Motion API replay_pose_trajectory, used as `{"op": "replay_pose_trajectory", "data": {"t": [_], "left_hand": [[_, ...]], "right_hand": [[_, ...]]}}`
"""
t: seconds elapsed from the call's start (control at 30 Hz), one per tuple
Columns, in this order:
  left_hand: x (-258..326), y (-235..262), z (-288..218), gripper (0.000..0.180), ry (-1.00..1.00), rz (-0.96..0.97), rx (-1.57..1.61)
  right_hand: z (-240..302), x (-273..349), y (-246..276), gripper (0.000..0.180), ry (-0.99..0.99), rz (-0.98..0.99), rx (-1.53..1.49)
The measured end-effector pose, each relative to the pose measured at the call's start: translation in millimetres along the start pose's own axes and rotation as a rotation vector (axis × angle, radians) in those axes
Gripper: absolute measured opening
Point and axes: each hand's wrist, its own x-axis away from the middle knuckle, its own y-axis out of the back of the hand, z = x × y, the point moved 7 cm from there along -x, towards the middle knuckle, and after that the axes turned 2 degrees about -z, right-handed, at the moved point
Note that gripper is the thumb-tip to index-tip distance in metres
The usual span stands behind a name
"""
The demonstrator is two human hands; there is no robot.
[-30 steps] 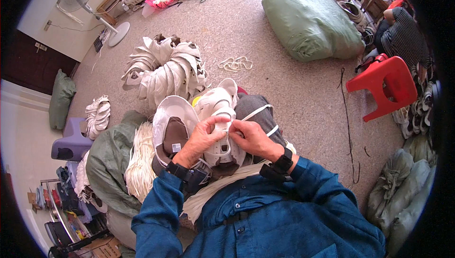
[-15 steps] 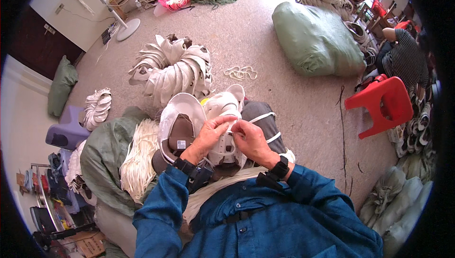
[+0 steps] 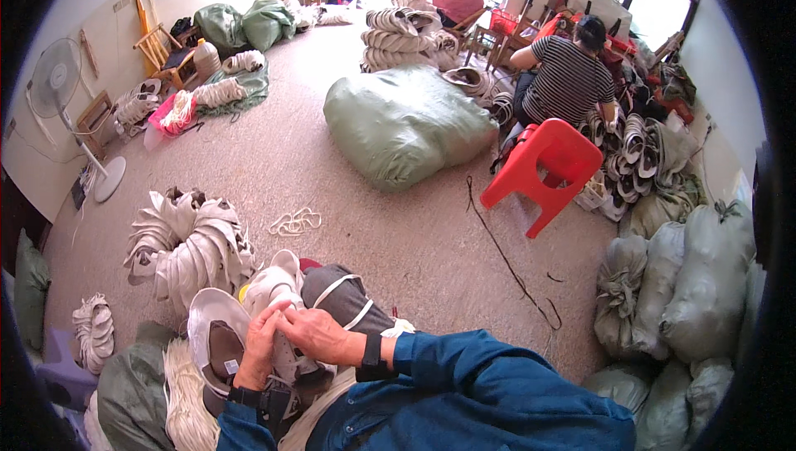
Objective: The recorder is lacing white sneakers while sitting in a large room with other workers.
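Both hands meet over the lap: left hand (image 3: 259,350) and right hand (image 3: 317,334) with fingertips pressed together, pinching the upper of a white shoe (image 3: 278,318) that lies on the knees, touching a second shoe with a brown insole (image 3: 217,347) on its left. Stacked white uppers (image 3: 189,244) crowd the near left, white laces (image 3: 294,221) lie just ahead. Open floor (image 3: 274,161) runs out to the green sack (image 3: 406,123); red stool (image 3: 543,169) and grey bags (image 3: 680,293) close the right edge.

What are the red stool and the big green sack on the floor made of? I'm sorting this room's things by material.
The red stool looks like moulded plastic: smooth, glossy, one solid colour. The big green sack seems to be a thin woven or plastic bag, with a faint sheen and soft creases; which of the two is unclear.
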Motion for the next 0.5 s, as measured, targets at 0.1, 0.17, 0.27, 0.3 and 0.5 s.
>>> {"op": "replay_pose_trajectory", "data": {"t": [0.1, 0.17, 0.27, 0.3, 0.5], "left_hand": [[9, 2, -25, 0.028, -0.219, -0.103, -0.325], [41, -10, -61, 0.025, -0.445, -0.291, -0.533], [84, -12, -78, 0.023, -0.586, -0.382, -0.864], [89, -15, -68, 0.024, -0.5, -0.293, -0.989], [99, -47, -44, 0.03, -0.921, -0.063, -1.289]], "right_hand": [[16, -5, 14, 0.031, 0.165, -0.138, 0.008], [13, -8, 9, 0.03, 0.159, -0.134, 0.002], [7, -10, 8, 0.027, 0.135, -0.138, -0.021], [10, -15, 10, 0.026, 0.142, -0.156, -0.053], [66, -52, 54, 0.023, 0.313, -0.223, -0.296]]}}
